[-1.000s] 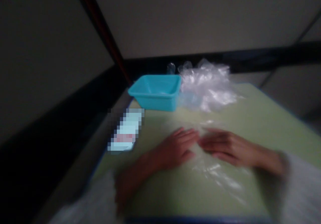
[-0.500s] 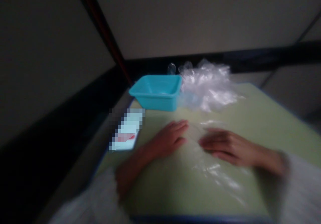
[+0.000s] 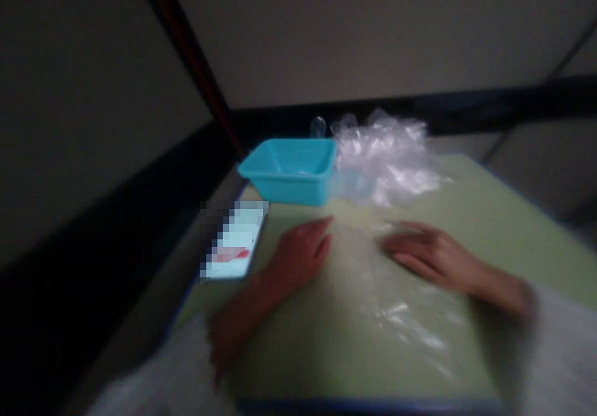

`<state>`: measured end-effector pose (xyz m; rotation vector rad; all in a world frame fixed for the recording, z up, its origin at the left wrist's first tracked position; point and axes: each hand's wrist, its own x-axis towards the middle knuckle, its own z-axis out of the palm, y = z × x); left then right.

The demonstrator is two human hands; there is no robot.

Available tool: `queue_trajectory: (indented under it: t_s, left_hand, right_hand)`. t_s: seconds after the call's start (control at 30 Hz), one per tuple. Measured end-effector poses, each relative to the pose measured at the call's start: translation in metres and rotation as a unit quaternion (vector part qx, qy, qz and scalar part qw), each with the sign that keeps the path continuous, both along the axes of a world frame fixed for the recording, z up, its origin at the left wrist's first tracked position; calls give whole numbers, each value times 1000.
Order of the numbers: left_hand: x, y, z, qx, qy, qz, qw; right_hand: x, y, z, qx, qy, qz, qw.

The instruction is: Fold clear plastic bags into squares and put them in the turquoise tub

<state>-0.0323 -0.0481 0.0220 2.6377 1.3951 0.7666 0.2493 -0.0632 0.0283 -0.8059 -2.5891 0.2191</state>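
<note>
A clear plastic bag (image 3: pixel 368 298) lies flat on the green tabletop, wrinkled and shiny towards its right side. My left hand (image 3: pixel 302 251) rests by its upper left edge, fingers stretched forward and thumb a little apart. Across from it, my right hand (image 3: pixel 426 254) lies low over the bag's right part with fingers extended. Neither hand grips anything that I can see. The bag's outline is faint, and blur hides whether the fingertips press on it.
A turquoise plastic basin (image 3: pixel 293 189) stands at the back left. Beside it is a heap of crumpled clear plastic (image 3: pixel 396 155). A phone-like flat thing with a pixelated bright surface (image 3: pixel 237 248) lies near the left edge of the table (image 3: pixel 485 223). Walls stand behind and left.
My hands have moved apart: the left a little to the left, the right slightly right and up. More of the flat bag shows between them.
</note>
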Motion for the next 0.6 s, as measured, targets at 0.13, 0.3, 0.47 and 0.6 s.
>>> queue_trajectory:
  t_s: [0.13,0.3,0.47,0.6]
  left_hand:
    - [1,2,1,-25,33,37,998]
    - [3,2,1,-29,22,15,999]
    - [7,-6,1,-1,-8,-125,992]
    - [14,-16,7,-1,21,-253,967]
  right_hand:
    - [2,4,-5,12,-18,-43,999]
    - [-1,4,-3,-22,4,-18,1000]
    - [-6,-12,21,-161,21,86,983]
    - [-5,-32,46,-243,-66,128,959]
